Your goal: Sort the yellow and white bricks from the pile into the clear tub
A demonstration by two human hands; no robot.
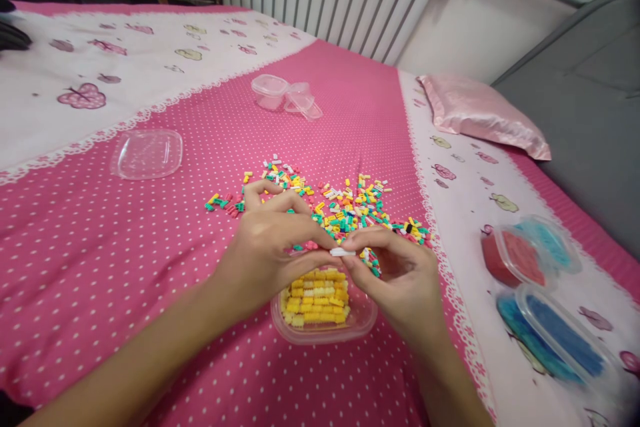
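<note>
Between the fingertips of my left hand [275, 233] and my right hand [400, 267] is a small white building block [343, 251]. Both hands pinch it, thumb against index finger, from opposite sides; whether it is one piece or several joined I cannot tell. Just below sits a clear plastic container [363, 323] holding rows of yellow blocks [315, 303], a few of them paler. Behind my hands spreads a loose pile of small blocks [345, 213] in green, yellow, red, white and other colours, partly hidden by my fingers.
A clear lid [147, 155] lies at left on the pink dotted bedspread [210, 127]. Farther back are clear containers [270, 90]. On the right stand containers with red contents [515, 257] and blue contents [563, 330]. A pink pillow [483, 113] lies by the grey headboard [580, 80].
</note>
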